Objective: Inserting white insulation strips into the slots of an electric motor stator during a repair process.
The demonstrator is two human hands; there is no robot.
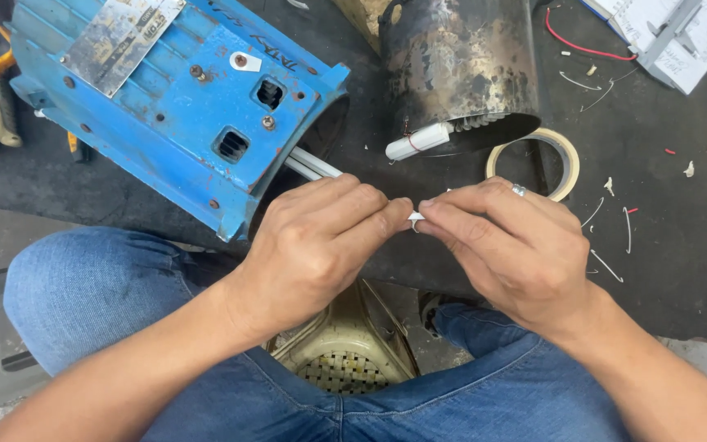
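Pinching a thin white tube from both ends at centre, the left hand and right hand clamp fingertips on it. At 11 o'clock lies a chipped blue metal housing bearing a dull rectangular plate; at 12 a scorched steel cylinder; a tape roll at 2.

We wear faded blue denim jeans with a stitched seam running down the middle. Our forearms are bare, with no sleeves, and a thin silver ring circles one finger of our right hand.
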